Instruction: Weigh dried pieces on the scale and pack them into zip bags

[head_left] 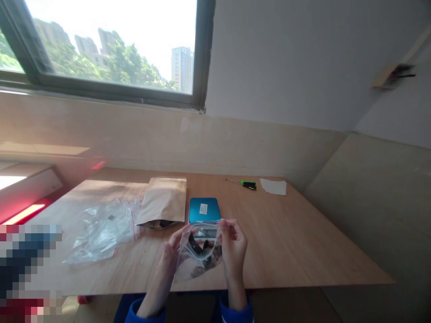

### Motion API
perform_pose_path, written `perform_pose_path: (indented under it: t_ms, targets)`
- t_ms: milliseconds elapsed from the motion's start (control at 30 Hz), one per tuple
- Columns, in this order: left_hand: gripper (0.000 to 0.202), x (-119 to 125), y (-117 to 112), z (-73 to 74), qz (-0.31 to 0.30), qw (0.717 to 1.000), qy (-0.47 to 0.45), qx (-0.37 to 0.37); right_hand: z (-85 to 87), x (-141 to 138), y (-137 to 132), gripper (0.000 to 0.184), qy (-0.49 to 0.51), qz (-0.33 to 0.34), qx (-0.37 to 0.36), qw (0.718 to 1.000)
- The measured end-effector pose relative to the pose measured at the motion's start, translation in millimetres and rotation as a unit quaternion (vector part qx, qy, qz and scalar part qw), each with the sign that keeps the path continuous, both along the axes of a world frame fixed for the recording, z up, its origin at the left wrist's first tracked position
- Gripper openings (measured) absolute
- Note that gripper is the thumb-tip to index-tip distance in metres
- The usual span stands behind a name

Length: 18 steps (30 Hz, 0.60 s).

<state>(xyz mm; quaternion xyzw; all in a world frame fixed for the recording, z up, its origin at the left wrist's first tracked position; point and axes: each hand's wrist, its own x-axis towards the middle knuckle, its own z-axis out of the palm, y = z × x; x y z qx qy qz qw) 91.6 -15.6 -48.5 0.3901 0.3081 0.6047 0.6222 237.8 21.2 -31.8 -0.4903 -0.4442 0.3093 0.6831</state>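
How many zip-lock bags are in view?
2: a zip-lock bag held between the left hand and right hand; another zip-lock bag flat on the wooden table beside the kraft paper envelope, which could hide more.

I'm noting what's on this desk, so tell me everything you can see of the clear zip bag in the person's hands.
The clear plastic zip bag is thin, glossy and crumpled, with a reddish line along its top edge. The left hand and right hand pinch that edge, holding the bag over the wooden table. Inside lie dark, curved, strap-like pieces and smaller brownish bits, too blurred to identify.
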Motion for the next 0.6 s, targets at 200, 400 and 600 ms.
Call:
perform_pose_path:
  t_ms: [200, 400, 600]
  targets:
    - [0.041, -1, 2, 1.7, 0.126, 0.972, 0.196, 0.018, -11.8, 4, -7, 0.041, 0.006, -0.027, -0.016, 0.999]
    - [0.043, 14, 5, -0.6, 0.231, 0.938, 0.259, -0.006, -16.7, 3, -14, 0.043, -0.029, -0.074, -0.016, 0.997]
    - [0.037, 17, 3, 5.9, 0.39, 0.842, 0.373, -0.003, -9.0, -10, -20, 0.045, -0.036, -0.084, -0.016, 0.996]
